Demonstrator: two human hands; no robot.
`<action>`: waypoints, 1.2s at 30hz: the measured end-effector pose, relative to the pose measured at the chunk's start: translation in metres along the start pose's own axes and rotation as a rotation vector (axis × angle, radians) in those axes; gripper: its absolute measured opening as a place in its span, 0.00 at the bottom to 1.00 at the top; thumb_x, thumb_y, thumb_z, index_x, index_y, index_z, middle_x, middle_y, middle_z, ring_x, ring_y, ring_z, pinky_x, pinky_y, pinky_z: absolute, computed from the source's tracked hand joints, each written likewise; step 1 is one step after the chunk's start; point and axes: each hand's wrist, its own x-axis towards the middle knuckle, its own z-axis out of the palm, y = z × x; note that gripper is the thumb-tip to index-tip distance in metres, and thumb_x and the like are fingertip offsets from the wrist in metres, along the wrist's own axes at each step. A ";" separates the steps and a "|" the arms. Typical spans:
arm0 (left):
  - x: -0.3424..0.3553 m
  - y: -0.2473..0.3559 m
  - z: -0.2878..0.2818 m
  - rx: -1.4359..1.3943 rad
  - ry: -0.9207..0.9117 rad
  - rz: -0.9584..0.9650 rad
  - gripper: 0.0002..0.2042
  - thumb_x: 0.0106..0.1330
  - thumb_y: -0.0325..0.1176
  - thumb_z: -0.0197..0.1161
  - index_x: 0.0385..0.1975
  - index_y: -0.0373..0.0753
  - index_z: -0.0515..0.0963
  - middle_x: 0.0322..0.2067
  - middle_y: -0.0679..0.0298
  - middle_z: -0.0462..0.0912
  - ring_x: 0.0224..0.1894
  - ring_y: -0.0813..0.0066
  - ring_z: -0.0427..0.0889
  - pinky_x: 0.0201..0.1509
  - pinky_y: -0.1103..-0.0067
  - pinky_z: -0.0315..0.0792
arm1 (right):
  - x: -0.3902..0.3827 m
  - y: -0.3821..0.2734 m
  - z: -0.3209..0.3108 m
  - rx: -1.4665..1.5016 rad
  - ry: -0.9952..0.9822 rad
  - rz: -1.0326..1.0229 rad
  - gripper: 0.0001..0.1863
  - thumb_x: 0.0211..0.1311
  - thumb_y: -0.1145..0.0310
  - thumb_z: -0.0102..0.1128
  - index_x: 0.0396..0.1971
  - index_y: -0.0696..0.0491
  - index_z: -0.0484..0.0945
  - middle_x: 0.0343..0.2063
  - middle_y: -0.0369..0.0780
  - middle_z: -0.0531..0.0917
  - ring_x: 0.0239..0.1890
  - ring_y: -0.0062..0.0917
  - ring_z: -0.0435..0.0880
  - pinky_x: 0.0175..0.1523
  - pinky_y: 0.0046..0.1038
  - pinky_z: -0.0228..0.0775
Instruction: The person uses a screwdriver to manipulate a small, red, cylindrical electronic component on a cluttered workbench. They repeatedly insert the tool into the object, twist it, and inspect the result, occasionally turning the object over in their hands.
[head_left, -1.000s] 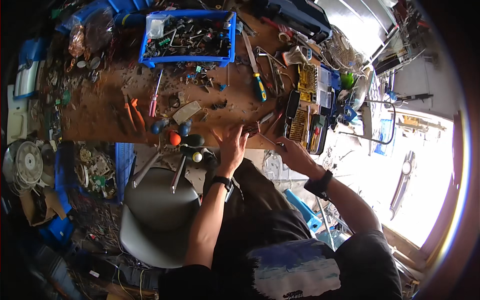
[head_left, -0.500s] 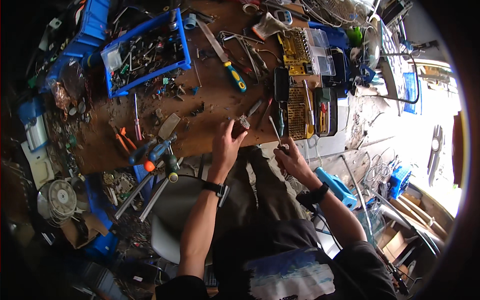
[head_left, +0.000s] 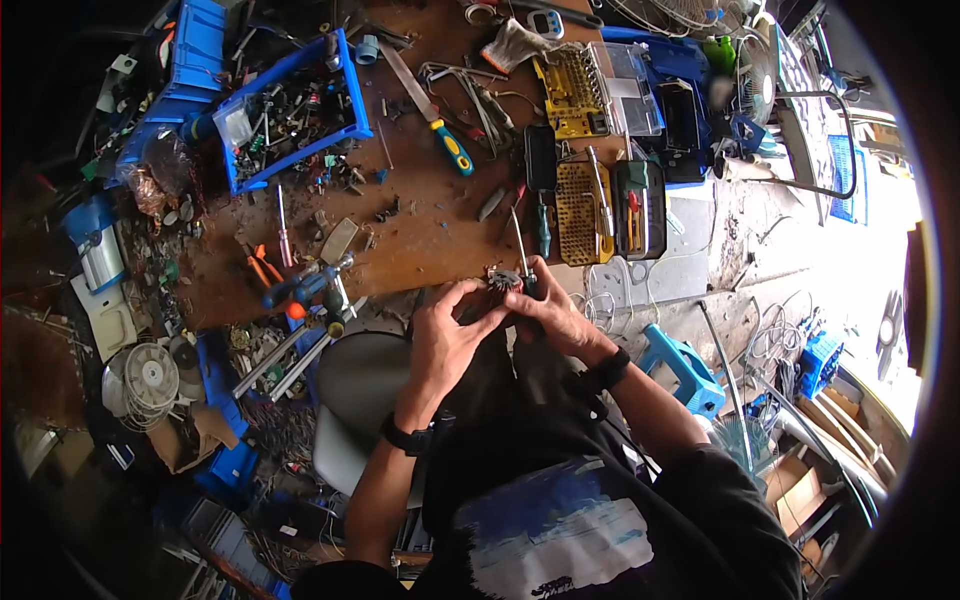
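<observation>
Just off the table's near edge, my two hands meet around a small round part (head_left: pixel 504 282) with grey metal fins and some red on it. My left hand (head_left: pixel 440 338) is closed on this part, fingertips at its left side. My right hand (head_left: pixel 562 318) is wrapped round the dark handle of a screwdriver (head_left: pixel 519 238), whose thin shaft points up and away over the table edge. The right thumb rests against the finned part. Fingers hide much of the part's lower side and the screwdriver's handle.
On the wooden table (head_left: pixel 405 262) lie a yellow-handled saw (head_left: pixel 452 148), orange-handled pliers (head_left: pixel 264 264) and a bit set (head_left: pixel 580 212). A blue tray (head_left: pixel 366 90) of small parts stands at the far left. A grey chair (head_left: pixel 365 440) is at my left, and a light-blue stool (head_left: pixel 680 368) at my right.
My right hand has moved left with the screwdriver, up to the finned part in my left hand. The hands were apart and now touch. The whole view has shifted slightly.
</observation>
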 end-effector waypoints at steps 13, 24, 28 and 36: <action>-0.031 0.079 0.000 -0.277 -0.069 -0.005 0.12 0.71 0.28 0.73 0.45 0.33 0.76 0.36 0.63 0.85 0.40 0.75 0.89 0.47 0.78 0.83 | -0.023 -0.042 0.016 0.246 -0.319 -0.057 0.18 0.80 0.56 0.61 0.59 0.50 0.75 0.34 0.34 0.81 0.32 0.17 0.80 0.30 0.26 0.77; -0.030 0.100 -0.017 0.043 -0.140 -0.054 0.27 0.68 0.27 0.69 0.66 0.32 0.72 0.36 0.56 0.91 0.35 0.74 0.91 0.44 0.77 0.83 | -0.027 -0.053 0.030 0.002 -0.297 -0.097 0.21 0.80 0.55 0.61 0.60 0.55 0.73 0.35 0.39 0.86 0.29 0.24 0.89 0.28 0.27 0.84; -0.030 0.097 -0.021 0.049 -0.137 0.013 0.26 0.68 0.24 0.68 0.66 0.28 0.72 0.42 0.57 0.90 0.38 0.75 0.91 0.45 0.77 0.83 | -0.022 -0.053 0.028 -0.040 -0.311 -0.086 0.22 0.79 0.56 0.62 0.60 0.56 0.72 0.36 0.40 0.86 0.29 0.25 0.89 0.32 0.29 0.88; -0.026 0.095 -0.030 -0.351 -0.145 -0.173 0.31 0.75 0.34 0.70 0.74 0.32 0.67 0.54 0.58 0.87 0.52 0.70 0.89 0.57 0.73 0.83 | -0.025 -0.063 0.026 0.099 -0.280 -0.072 0.25 0.82 0.52 0.55 0.64 0.55 0.70 0.36 0.42 0.86 0.25 0.31 0.89 0.26 0.27 0.85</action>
